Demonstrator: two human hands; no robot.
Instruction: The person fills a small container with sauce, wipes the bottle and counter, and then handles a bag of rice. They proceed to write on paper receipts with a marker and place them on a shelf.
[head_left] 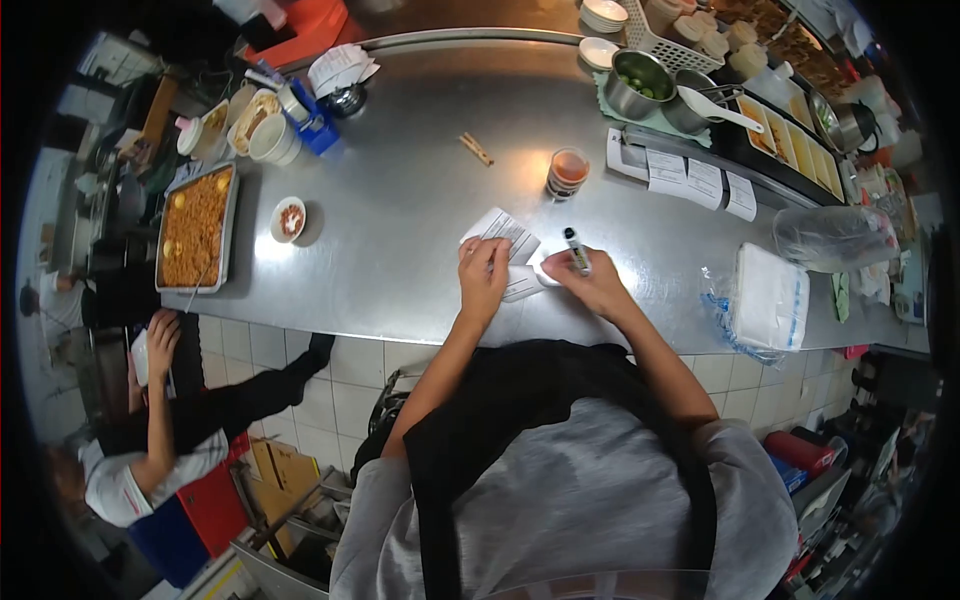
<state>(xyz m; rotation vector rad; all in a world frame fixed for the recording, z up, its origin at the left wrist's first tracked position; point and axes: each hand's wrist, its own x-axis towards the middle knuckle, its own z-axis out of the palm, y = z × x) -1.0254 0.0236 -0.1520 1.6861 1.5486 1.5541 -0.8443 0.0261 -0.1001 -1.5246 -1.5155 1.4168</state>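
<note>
My left hand [482,282] is closed on a printed paper slip [508,236] that lies over the steel counter in front of my body. A second part of the slip curls toward me below the fingers. My right hand [602,288] grips a marker pen [574,248], its dark end pointing up and away. The right fingertips are right at the paper's right edge. Just beyond the hands stands a clear cup [568,174] with reddish-orange contents. Farther off, a wooden clothespin [476,150] lies on the metal.
On the left are a tray of rice [195,232] and a small white bowl [289,219]. Paper slips [690,178] hang along a rail at right, near a pot of green pieces [640,84]. A white packet [770,298] lies front right. Another person [160,470] sits at left.
</note>
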